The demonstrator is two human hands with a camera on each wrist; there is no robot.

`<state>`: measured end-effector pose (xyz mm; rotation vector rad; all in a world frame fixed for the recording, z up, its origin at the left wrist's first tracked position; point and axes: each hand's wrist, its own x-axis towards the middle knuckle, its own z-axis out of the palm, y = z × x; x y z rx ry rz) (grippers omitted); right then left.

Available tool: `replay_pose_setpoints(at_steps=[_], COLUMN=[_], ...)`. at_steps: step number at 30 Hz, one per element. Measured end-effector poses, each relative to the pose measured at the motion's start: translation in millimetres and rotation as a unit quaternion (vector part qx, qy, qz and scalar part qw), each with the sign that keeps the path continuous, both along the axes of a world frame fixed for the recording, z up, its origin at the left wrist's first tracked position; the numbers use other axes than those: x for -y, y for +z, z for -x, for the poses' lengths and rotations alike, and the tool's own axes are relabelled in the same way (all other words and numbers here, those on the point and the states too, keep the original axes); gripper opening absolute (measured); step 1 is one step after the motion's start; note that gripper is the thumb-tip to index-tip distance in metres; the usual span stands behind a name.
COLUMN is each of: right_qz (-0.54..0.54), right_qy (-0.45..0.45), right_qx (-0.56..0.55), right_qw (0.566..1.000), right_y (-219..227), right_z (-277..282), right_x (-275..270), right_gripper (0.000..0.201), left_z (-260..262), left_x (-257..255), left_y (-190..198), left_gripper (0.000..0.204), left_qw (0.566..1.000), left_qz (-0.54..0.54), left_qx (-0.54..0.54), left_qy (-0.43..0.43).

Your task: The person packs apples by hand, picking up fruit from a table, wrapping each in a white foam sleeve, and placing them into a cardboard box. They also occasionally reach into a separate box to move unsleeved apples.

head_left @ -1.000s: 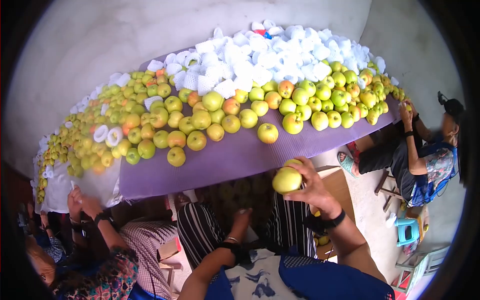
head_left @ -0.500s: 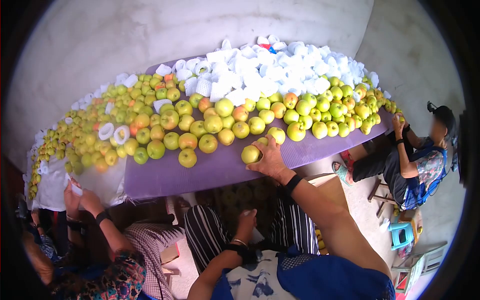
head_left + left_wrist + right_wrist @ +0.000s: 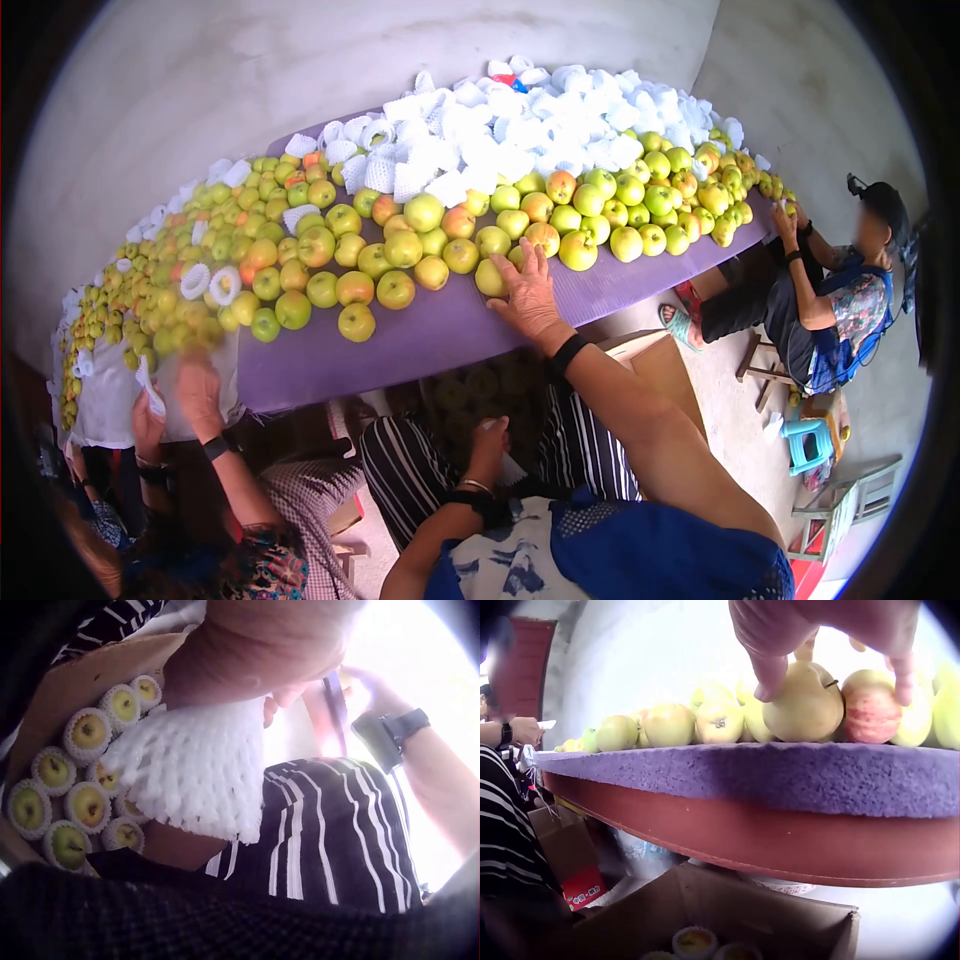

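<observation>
My right hand [image 3: 532, 303] reaches over the front row of apples on the purple table mat, fingers spread. In the right wrist view its thumb touches the side of a yellow-green apple [image 3: 804, 703], and another finger rests at a red-striped apple [image 3: 872, 707] beside it. My left hand [image 3: 488, 450] stays low between the knees, pinching a white foam net sleeve [image 3: 199, 769]. The sleeve hangs wide and flattened in the left wrist view; the fingertips on it are mostly hidden behind the hand. Below it, netted apples [image 3: 88, 731] sit in a cardboard box [image 3: 75, 682].
A long heap of loose apples [image 3: 270, 220] covers the purple mat [image 3: 400, 325], with piled foam nets [image 3: 550, 120] behind. Another person's hands [image 3: 200, 390] work close on the left; a seated person [image 3: 850, 270] is at the right. A cardboard box [image 3: 665, 375] stands beside my right knee.
My right hand has carried an apple from above the mat's front edge onto the mat, moved it back against the others and loosened its fingers. The left hand stays low with the foam net.
</observation>
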<state>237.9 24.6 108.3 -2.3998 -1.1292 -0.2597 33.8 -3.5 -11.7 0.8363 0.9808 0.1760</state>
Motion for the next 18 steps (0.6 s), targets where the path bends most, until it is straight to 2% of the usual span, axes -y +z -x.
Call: replay_pose_setpoints(at_steps=[4, 6, 8, 10, 11, 14, 15, 16, 18], right_qz=[-0.038, -0.091, -0.122, -0.193, -0.214, -0.206, -0.189, -0.208, -0.099], right_qy=[-0.001, 0.007, -0.004, 0.027, 0.030, -0.028, -0.094, -0.118, -0.229], right_qx=[-0.028, -0.033, -0.034, -0.060, -0.065, -0.167, -0.179, -0.207, -0.224], right_qw=[0.999, 0.995, 0.992, 0.979, 0.974, 0.964, 0.961, 0.949, 0.942], right_y=[3, 8, 16, 22, 29, 30, 19, 4, -29], right_z=[0, -1, -6, -12, -14, -23, -27, -32, -42], right_x=[4, 8, 23, 54, 74, 147, 171, 198, 252], right_gripper=[0.077, 0.077, 0.070, 0.060, 0.048, 0.033, 0.028, 0.025, 0.024], left_z=[1, 2, 3, 5, 6, 3, 3, 2, -1], left_x=[-2, -3, -7, -10, -10, -7, -5, -4, -5], left_y=[-7, -5, -5, -9, -11, -9, -7, -4, -5], left_gripper=[0.016, 0.015, 0.015, 0.015, 0.015, 0.014, 0.014, 0.014, 0.013], left_qw=[1.000, 1.000, 0.999, 0.998, 0.999, 0.999, 0.999, 0.999, 0.999], left_qz=[-0.009, 0.000, 0.013, -0.024, -0.030, -0.026, -0.020, -0.020, -0.022], left_qx=[-0.005, -0.010, -0.021, -0.024, -0.016, -0.032, -0.036, -0.034, -0.033], left_qy=[-0.029, -0.029, -0.037, -0.047, -0.041, -0.017, -0.034, -0.031, -0.033])
